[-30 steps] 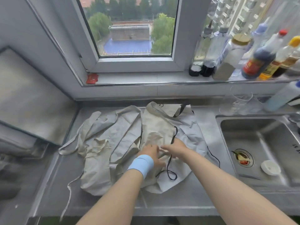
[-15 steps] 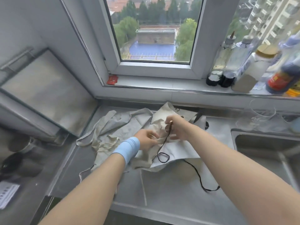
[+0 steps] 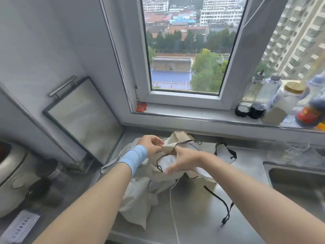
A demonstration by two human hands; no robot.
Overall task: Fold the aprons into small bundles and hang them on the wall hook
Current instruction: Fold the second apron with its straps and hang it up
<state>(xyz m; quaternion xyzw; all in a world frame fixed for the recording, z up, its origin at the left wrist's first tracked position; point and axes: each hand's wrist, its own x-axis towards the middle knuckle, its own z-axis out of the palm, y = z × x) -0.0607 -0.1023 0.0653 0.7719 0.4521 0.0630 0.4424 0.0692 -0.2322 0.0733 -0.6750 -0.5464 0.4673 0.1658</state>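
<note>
The steel counter fills the lower half of the frame, under the window, and the aprons lie on it in a loose, crumpled heap at lower centre, nowhere near a tidy bundle. No wall hook is in sight. One cream apron is lifted off the heap at centre frame, its top pulled into a peak toward the window. The left hand, with a blue wristband on that wrist, is at the apron's left edge, and its thumb and fingers pinch a fold of the cloth. The right hand is just below and to the right of it, fingers stretched toward the lower left over a paler layer. It is blurred, so I cannot tell whether it has hold of anything. A dark tie runs from the peak down between the two hands, and another length trails away to the lower right. That loose end lies on the right hand's side, so I would judge the right hand is the one to gather it in before folding.
</note>
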